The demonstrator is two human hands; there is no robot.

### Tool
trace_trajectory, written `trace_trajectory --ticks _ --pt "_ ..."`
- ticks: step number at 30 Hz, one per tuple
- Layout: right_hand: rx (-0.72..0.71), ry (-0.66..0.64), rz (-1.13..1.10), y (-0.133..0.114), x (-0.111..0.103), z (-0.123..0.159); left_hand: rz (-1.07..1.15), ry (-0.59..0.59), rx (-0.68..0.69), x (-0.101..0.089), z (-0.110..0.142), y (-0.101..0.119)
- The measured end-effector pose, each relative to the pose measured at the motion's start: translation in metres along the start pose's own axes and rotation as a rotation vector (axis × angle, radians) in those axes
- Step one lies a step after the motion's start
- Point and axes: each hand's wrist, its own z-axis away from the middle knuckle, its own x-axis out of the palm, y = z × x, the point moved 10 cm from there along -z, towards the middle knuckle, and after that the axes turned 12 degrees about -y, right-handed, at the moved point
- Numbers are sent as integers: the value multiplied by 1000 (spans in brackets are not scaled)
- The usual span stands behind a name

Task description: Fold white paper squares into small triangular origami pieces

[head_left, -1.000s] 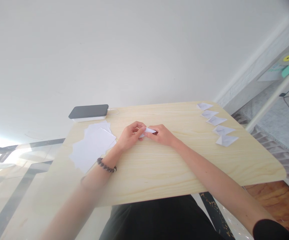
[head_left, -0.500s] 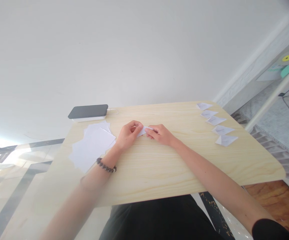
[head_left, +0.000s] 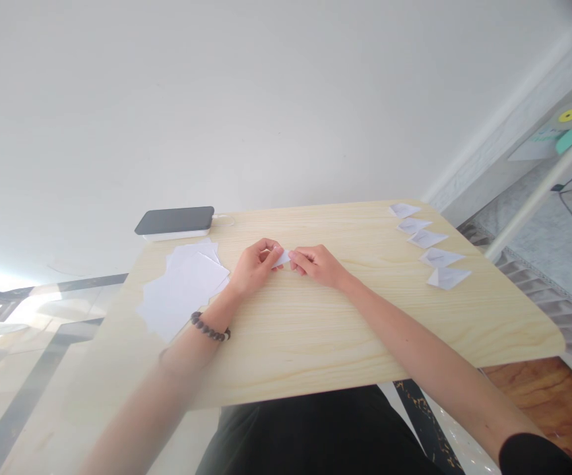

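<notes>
Between my two hands, above the middle of the table, is a small folded piece of white paper (head_left: 281,257). My left hand (head_left: 257,264) pinches it between thumb and fingers, hiding part of it. From the other side, my right hand (head_left: 317,264) pinches the paper's right tip with thumb and forefinger. Left of my left hand lies a spread pile of white paper sheets (head_left: 179,284). Several folded white paper pieces stand in a row along the right side, the nearest folded piece (head_left: 448,278) being closest to my right forearm.
A pale wooden table (head_left: 315,343) stands against a white wall. At its back left, a dark phone (head_left: 175,220) rests on a white block, with a white cable (head_left: 225,218) beside it. A white pole (head_left: 523,204) rises beyond the right edge.
My right fingers have shifted slightly to the right along the folded paper, toward its tip. Less of the paper shows on that side. My left hand has hardly moved.
</notes>
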Motion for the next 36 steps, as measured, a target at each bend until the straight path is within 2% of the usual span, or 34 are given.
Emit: trace_trajectory --ticks 16,25,36 --pt "16 13 -7 3 -1 0 -37 -19 -39 3 2 1" --pt "43 86 -76 6 -7 2 -21 -54 13 6 -1 2" --pt "-4 82 35 2 -7 1 -10 -61 19 5 -1 0"
